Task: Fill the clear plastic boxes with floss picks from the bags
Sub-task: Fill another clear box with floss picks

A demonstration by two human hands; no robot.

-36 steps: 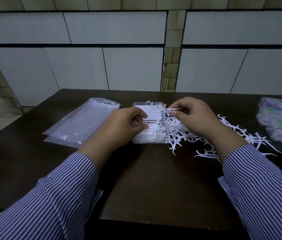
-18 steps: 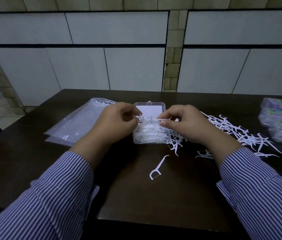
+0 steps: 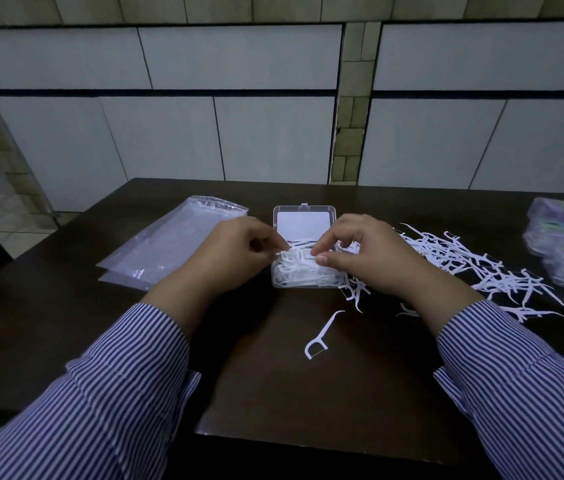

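On a dark, smooth wooden table [image 3: 273,393], a clear rectangular plastic box [image 3: 303,216] brims with tangled white floss picks [image 3: 303,271]. Left hand [image 3: 235,251] and right hand [image 3: 367,254] pinch picks over it, fingers curled. Crinkly flat bags [image 3: 169,247] lie left.

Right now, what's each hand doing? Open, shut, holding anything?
Left hand: fingers curled, pinching floss picks at the box.
Right hand: fingers curled, pinching floss picks over the box.
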